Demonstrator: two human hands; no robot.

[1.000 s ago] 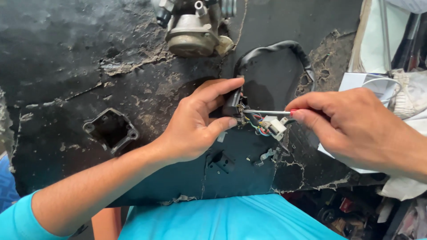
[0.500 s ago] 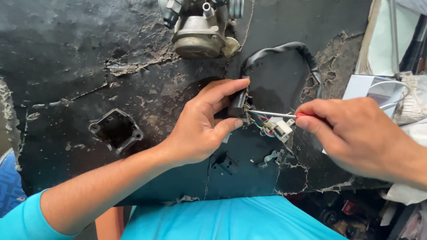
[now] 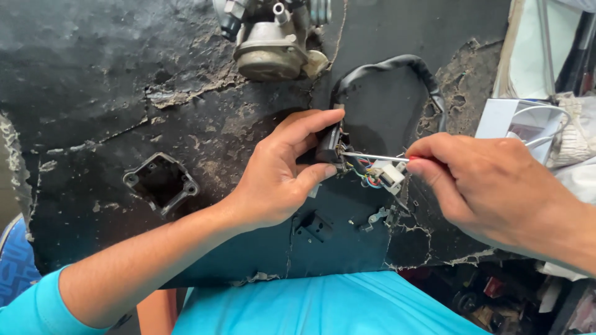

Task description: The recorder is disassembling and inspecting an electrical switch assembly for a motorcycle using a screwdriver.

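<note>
My left hand pinches a small black connector block between thumb and fingers, above a worn black bench top. A black sleeved cable loops from the block up and round to the right. My right hand grips a thin screwdriver with a red handle; its metal tip rests against the block. Coloured wires and a white plug hang just below the shaft.
A grey metal carburettor lies at the top centre. A square black gasket frame sits to the left, small black and metal clips near the front edge. White boxes and cloth crowd the right side.
The view has shifted slightly; both hands stay on the block and screwdriver, with the right hand drawn a little to the right.
</note>
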